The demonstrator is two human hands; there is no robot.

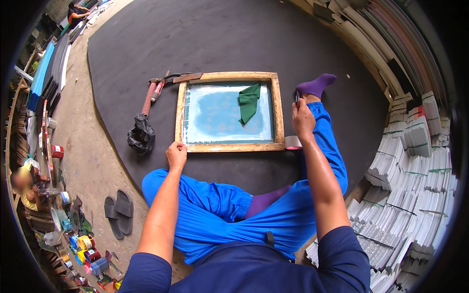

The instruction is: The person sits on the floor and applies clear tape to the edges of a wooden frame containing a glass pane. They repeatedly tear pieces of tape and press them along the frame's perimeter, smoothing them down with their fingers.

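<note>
A wooden screen-printing frame (234,147) lies flat on the dark mat, its mesh blue with a whitish border. My left hand (176,155) is closed at the frame's near left corner, fingers pressed to the wood. On the right, beside my ankle, my right hand (304,121) is raised and closed around a small, slim metallic object (297,96); most of it is hidden by the fingers. A folded green cloth (249,103) rests on the mesh toward the right. Next to the near right corner is a roll of tape (293,142).
Left of the frame lie a hammer (148,97), a red-handled screwdriver (157,91), a rusty blade (187,77) and a black plastic bag (141,134). Sandals (118,214) sit on the floor. Paper stacks (405,190) line the right; paint cans (85,242) and two people are at left.
</note>
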